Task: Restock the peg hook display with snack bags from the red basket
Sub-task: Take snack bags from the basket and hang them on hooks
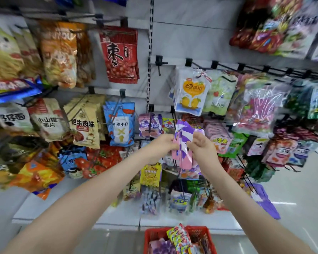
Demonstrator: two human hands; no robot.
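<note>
Both hands up at the peg display (pixel 228 67): left hand (pixel 163 143) and right hand (pixel 202 143) each pinch a bunch of purple-pink bags (pixel 184 143), held in front of the hooks. Red basket (pixel 151 235) below on the floor, more bags inside.

both hands, left hand (pixel 163 143) and right hand (pixel 202 145), grip purple-pink snack bags (pixel 184 143) above red basket (pixel 151 235), before peg hook display (pixel 228 66).
</note>
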